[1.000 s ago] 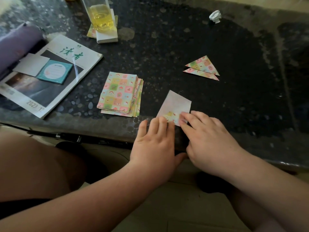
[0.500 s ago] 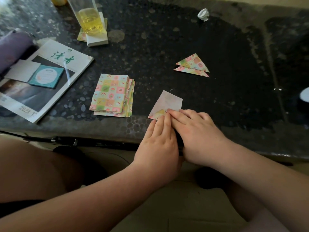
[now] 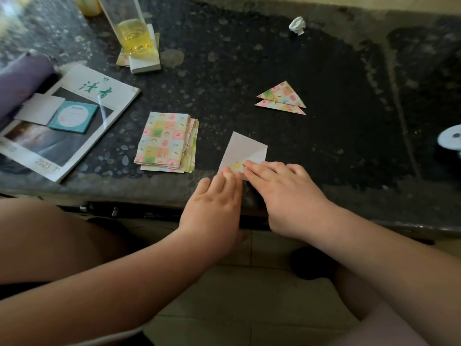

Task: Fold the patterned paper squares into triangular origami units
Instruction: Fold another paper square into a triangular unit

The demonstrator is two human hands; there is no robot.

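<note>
A paper square (image 3: 243, 152) lies white side up near the table's front edge, its near corner turned over so a bit of pattern shows. My left hand (image 3: 215, 208) and my right hand (image 3: 287, 196) lie side by side with straight fingers, and their fingertips press on that turned corner. To the left sits a stack of patterned paper squares (image 3: 166, 142). Two folded patterned triangles (image 3: 282, 98) lie overlapped farther back on the right.
The dark speckled stone table (image 3: 324, 151) holds a magazine (image 3: 67, 121) with a teal card at the left, a tall glass of yellow liquid (image 3: 133, 33) on a white block, a crumpled white paper ball (image 3: 297, 25) at the back and a round white object (image 3: 450, 139) at the right edge.
My left hand has slid right until its fingertips meet my right hand's on the near corner. The patterned flap is pressed flatter and a diagonal crease shows on the white side.
</note>
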